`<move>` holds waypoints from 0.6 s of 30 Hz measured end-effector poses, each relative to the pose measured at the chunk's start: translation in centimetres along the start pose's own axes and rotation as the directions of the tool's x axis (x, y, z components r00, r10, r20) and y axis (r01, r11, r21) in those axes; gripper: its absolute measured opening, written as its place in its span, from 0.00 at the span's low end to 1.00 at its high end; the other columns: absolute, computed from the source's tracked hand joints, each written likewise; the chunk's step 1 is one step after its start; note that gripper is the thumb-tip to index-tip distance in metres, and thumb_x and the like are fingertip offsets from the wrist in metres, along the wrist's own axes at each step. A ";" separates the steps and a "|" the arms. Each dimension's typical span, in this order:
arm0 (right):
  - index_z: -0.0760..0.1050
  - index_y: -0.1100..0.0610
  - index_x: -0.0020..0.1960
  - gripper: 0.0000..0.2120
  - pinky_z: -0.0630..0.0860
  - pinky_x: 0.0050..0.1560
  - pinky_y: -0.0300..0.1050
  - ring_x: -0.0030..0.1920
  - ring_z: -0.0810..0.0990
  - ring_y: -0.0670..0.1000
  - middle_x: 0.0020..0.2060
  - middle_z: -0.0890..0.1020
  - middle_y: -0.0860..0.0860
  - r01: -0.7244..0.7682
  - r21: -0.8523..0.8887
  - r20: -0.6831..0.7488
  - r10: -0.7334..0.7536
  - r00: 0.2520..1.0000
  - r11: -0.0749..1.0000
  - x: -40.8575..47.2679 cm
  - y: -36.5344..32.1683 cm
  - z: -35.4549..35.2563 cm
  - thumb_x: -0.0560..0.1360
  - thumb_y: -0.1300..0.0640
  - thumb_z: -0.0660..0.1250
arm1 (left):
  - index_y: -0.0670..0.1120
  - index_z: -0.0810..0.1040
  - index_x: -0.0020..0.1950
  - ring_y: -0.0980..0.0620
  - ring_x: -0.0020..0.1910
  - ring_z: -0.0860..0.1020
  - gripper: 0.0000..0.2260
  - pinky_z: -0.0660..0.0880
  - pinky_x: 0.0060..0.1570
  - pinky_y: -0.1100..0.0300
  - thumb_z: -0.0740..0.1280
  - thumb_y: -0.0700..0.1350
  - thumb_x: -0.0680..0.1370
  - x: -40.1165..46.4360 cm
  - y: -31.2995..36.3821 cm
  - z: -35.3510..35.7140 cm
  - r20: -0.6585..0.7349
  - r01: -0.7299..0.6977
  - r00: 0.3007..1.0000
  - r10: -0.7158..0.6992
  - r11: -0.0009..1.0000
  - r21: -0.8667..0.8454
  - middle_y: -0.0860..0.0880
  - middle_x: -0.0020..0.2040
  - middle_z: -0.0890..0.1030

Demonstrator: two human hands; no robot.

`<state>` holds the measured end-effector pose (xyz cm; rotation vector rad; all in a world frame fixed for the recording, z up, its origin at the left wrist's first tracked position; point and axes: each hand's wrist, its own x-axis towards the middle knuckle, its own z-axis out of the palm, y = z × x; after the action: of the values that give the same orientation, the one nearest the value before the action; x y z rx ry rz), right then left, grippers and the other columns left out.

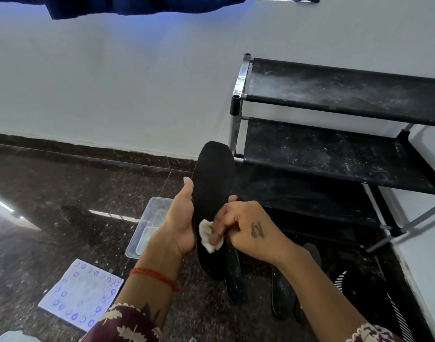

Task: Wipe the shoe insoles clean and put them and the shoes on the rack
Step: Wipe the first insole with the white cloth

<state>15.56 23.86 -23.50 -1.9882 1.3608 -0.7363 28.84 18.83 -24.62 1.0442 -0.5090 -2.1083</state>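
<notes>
Your left hand grips the black insole upright by its edge, so its face is exposed to you. Your right hand pinches a white wad against its heel. The rack waits at two o'clock.

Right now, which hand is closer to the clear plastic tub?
Left. The left hand grips the insole right beside the tub; the right hand is across the insole.
</notes>
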 end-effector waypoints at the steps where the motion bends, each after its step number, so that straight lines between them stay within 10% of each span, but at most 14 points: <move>1: 0.84 0.55 0.36 0.17 0.74 0.54 0.36 0.43 0.80 0.44 0.38 0.83 0.48 0.001 -0.062 -0.029 -0.002 1.000 0.998 0.0 0.3 0.0 0.61 0.73 0.62 | 0.38 0.76 0.61 0.42 0.53 0.79 0.36 0.74 0.53 0.50 0.46 0.66 0.78 0.1 0.0 -0.1 0.001 -0.001 1.000 0.001 1.000 -0.005 0.37 0.56 0.80; 7: 0.83 0.52 0.37 0.14 0.82 0.40 0.48 0.42 0.82 0.48 0.41 0.81 0.45 -0.158 0.154 -0.308 0.200 0.930 0.975 0.4 0.8 0.1 0.68 0.71 0.67 | 0.42 0.81 0.55 0.39 0.48 0.82 0.37 0.77 0.48 0.42 0.44 0.69 0.77 -0.1 -0.1 0.0 0.063 0.029 0.998 -0.029 1.000 0.006 0.37 0.55 0.82; 18: 0.84 0.56 0.36 0.16 0.73 0.50 0.31 0.42 0.81 0.43 0.38 0.84 0.47 0.019 -0.043 0.089 -0.015 0.996 0.999 -0.2 -0.7 0.2 0.63 0.73 0.64 | 0.40 0.74 0.66 0.41 0.54 0.78 0.36 0.71 0.62 0.48 0.48 0.67 0.78 0.6 -0.2 -0.6 -0.051 -0.013 0.999 0.008 0.995 -0.095 0.35 0.58 0.79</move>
<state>16.05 24.29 -23.11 -2.0437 1.3201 -0.6237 28.99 18.48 -25.44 1.0350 -0.3850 -2.0708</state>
